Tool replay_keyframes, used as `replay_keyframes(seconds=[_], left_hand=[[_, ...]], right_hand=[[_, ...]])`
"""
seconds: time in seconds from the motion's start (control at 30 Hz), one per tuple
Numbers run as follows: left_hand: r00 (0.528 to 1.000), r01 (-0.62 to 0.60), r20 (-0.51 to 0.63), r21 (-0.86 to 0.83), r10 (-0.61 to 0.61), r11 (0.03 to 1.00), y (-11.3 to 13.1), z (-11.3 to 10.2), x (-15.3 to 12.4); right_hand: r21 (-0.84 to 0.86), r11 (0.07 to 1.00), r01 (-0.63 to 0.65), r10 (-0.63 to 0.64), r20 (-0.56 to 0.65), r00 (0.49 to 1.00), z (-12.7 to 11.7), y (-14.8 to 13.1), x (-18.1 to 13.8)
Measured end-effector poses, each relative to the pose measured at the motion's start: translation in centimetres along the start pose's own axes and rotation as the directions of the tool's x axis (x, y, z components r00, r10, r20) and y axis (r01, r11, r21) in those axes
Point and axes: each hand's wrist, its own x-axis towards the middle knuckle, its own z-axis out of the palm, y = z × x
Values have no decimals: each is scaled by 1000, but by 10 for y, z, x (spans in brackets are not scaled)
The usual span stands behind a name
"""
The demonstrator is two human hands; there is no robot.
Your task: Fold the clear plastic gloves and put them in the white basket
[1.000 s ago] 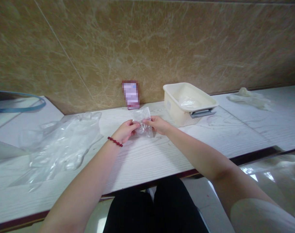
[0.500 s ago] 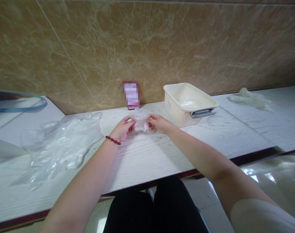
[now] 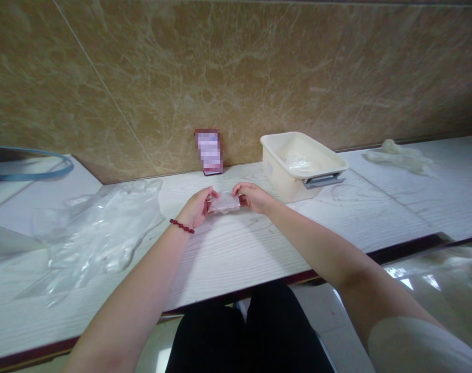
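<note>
A small clear plastic bag [image 3: 224,202], folded down into a short strip, is held just above the white table [image 3: 236,248]. My left hand [image 3: 197,206], with a red bead bracelet on its wrist, pinches the bag's left end. My right hand [image 3: 252,197] pinches its right end. Both hands are closed on the bag, a little in front of the wall.
A cream plastic tub [image 3: 302,163] with a grey handle stands to the right and holds clear plastic. A large crumpled clear sheet [image 3: 99,228] lies at the left. A small blurred card [image 3: 209,152] leans on the marble wall. More pale plastic [image 3: 399,155] lies far right.
The bag stood taller and wider between my hands a second ago; now it is folded down into a low, narrow strip. My hands have stayed in almost the same place.
</note>
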Motion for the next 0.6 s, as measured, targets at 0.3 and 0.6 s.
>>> replay_keyframes(seconds=[0.3, 0.6], left_hand=[[990, -144, 38, 213, 139, 966, -11, 5, -1], [963, -270, 95, 347, 253, 898, -16, -2, 8]], right_hand=[[-107, 992, 71, -75, -36, 997, 6, -2, -5], [-328, 944, -23, 33, 27, 999, 2, 4, 1]])
